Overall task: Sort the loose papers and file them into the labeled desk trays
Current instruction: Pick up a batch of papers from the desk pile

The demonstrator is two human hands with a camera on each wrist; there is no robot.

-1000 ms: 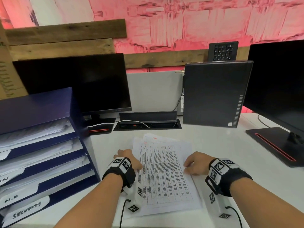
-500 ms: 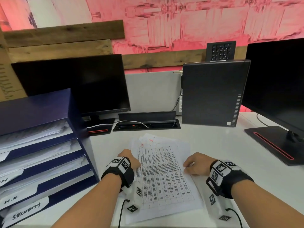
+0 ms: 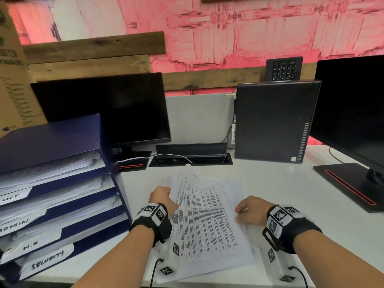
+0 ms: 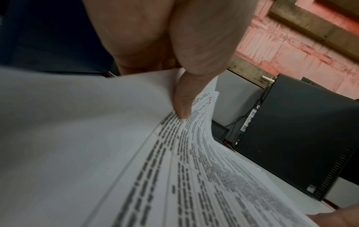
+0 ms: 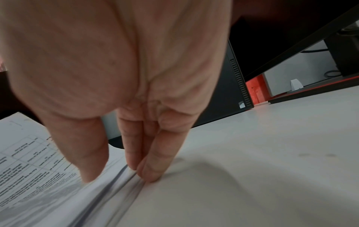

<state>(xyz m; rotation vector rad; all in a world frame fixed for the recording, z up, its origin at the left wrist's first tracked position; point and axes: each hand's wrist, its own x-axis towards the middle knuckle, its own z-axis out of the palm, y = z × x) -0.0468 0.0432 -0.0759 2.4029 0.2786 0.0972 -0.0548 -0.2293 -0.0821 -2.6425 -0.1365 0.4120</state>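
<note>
A stack of printed papers (image 3: 207,221) with tables of text lies on the white desk (image 3: 280,183) in front of me. My left hand (image 3: 167,194) grips the stack's left edge and lifts the top sheets, which curl up. In the left wrist view my thumb (image 4: 182,106) lies on the printed sheet (image 4: 174,169). My right hand (image 3: 239,213) holds the stack's right edge. The right wrist view shows its thumb on the top sheet (image 5: 29,176) and its fingertips (image 5: 149,173) against the stack's side. The blue tray rack (image 3: 52,140) stands at the left with paper-filled tiers labelled ADMIN, H.R and SECURITY.
A dark monitor (image 3: 108,109) stands behind the rack, with a cardboard box (image 3: 12,80) to its left. A black computer tower (image 3: 274,121) and a second monitor (image 3: 353,104) with a wide base (image 3: 349,183) stand at the right. A cable box (image 3: 191,159) lies behind the papers.
My left hand has raised the left edge of the top sheets, which now curl up. The right hand stays at the right edge.
</note>
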